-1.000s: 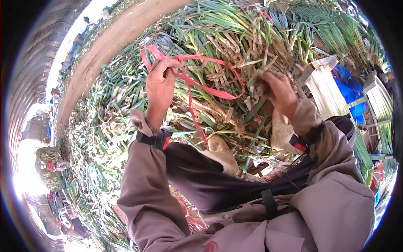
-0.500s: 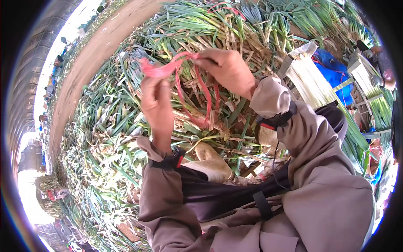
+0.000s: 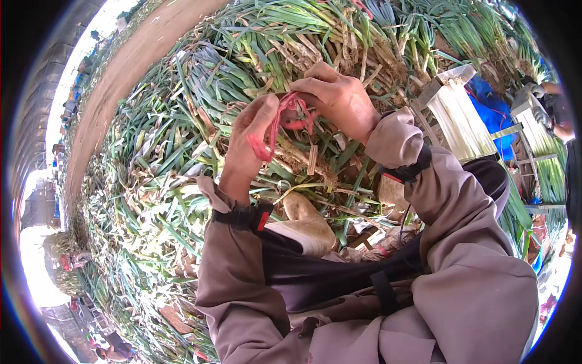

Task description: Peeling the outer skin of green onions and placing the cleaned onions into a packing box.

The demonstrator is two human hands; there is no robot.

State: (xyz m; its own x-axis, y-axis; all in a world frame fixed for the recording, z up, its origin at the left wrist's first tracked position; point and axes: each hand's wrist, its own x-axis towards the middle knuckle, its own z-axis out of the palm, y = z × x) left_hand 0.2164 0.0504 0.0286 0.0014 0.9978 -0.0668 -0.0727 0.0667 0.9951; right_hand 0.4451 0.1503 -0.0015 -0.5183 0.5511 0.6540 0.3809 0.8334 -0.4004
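Both hands are raised close together over a heap of green onions [image 3: 254,42]. A thin red plastic tie strip [image 3: 271,134] is looped around the fingers of my left hand [image 3: 245,136], which is closed on it. My right hand [image 3: 341,100] is bent inward with its fingers curled, pinching the same strip; loops of it hang between the two hands. The exact fingertip grip of the right hand is partly hidden. Below the hands lie cut roots, dry leaves and loose stalks.
At the right, trimmed white stalks [image 3: 464,121] lie in a metal frame [image 3: 458,73] beside a blue bag [image 3: 491,109]. Another person's gloved hand [image 3: 536,100] is near a second stalk bundle [image 3: 533,127]. A dirt path [image 3: 115,91] curves along the left.
My left hand has moved right and up toward the right hand. The red strip, stretched and hanging long before, is now gathered in smaller loops around the left fingers.
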